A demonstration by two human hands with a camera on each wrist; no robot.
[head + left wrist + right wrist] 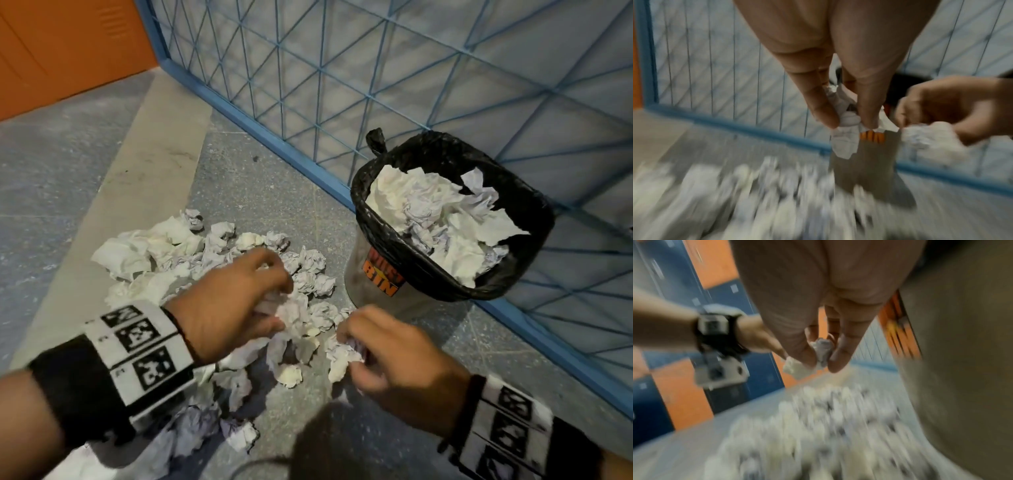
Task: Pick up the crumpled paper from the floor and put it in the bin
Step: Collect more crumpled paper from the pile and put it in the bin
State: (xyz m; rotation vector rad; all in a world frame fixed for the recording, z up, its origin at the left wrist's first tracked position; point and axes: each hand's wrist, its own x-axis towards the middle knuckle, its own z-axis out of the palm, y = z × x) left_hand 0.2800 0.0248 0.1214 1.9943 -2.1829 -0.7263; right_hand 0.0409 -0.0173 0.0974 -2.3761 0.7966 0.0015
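Several crumpled white paper balls (212, 253) lie heaped on the grey floor left of the bin (452, 219). The bin is grey with a black liner, an orange label, and crumpled paper filling its top. My left hand (270, 308) is over the heap and pinches a crumpled paper (846, 128) between thumb and fingers. My right hand (352, 349), just in front of the bin's base, grips another crumpled paper (822, 352). Both wrist views are blurred by motion.
A blue wire mesh fence (376, 85) runs behind the bin from top left to lower right. An orange wall panel (61, 48) stands at the far left. A pale stone strip (137, 157) crosses the floor. My dark knee (342, 445) is at the bottom.
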